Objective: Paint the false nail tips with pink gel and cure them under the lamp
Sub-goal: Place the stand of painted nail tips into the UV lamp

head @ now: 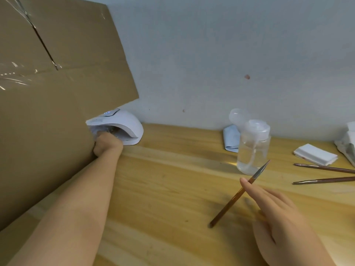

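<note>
Hands first, nearest to me: the right hand hovers low over the wooden table, fingers mostly straight and loosely spread, with a thin brown brush held between the fingertips and thumb. The brush slants up and away, its bristle end pointing toward a clear pump bottle, its butt end down close to the tabletop. How firm the grip is I cannot tell, since the thumb is hidden behind the fingers.

Across to the left, the bare left forearm stretches along the table edge of a big cardboard box, which stands on the table and blocks most of that side. The left hand is pushed into the mouth of a white curing lamp; only the wrist and back of the hand show, so its fingers and whatever they hold are out of sight. The nail tips cannot be seen from here. The box also covers the lamp's left part; small blue lights glow on its top.

Farther right lie two more brushes, side by side and apart from the bottle, then a folded white pad. Behind the bottle a pale blue cloth rests against the grey wall.
</note>
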`<state>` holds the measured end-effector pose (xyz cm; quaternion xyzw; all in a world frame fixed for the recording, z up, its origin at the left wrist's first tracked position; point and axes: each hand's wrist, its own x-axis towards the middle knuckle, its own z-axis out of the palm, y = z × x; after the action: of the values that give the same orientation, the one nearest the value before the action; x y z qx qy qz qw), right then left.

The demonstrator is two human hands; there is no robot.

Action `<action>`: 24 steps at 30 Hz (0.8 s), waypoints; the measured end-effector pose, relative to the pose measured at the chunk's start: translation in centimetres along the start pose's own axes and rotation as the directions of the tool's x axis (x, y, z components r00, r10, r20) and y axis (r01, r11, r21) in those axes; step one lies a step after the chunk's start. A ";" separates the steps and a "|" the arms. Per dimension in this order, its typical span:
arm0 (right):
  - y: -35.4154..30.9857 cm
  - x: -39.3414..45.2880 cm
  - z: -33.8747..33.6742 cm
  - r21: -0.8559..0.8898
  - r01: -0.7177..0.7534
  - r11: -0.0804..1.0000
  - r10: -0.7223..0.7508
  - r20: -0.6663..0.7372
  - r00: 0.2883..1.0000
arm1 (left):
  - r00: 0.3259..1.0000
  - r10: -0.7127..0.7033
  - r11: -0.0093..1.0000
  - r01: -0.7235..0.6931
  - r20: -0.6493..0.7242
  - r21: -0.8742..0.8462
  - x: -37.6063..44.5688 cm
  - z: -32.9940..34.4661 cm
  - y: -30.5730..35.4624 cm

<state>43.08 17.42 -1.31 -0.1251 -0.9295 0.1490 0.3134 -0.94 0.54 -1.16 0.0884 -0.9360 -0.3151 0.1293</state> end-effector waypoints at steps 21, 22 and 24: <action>-0.4 -0.4 0.2 0.078 -0.043 0.996 0.047 -0.049 0.998 | 0.999 0.043 0.995 -0.043 -0.010 -0.085 -4.7 -2.1 -0.7; -0.5 -0.4 0.1 0.087 -0.038 0.996 0.043 -0.057 0.997 | 0.998 0.057 0.995 -0.057 0.001 -0.087 -5.3 -2.3 -1.1; -0.5 -0.4 -0.1 0.089 -0.014 0.996 0.022 -0.083 0.996 | 0.995 0.095 0.989 -0.093 0.013 -0.115 -6.4 -2.9 -2.1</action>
<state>43.35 16.82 -1.28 -0.1256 -0.9067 0.1875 0.3563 6.19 -1.10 -1.43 0.0338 -0.9208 -0.3625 0.1400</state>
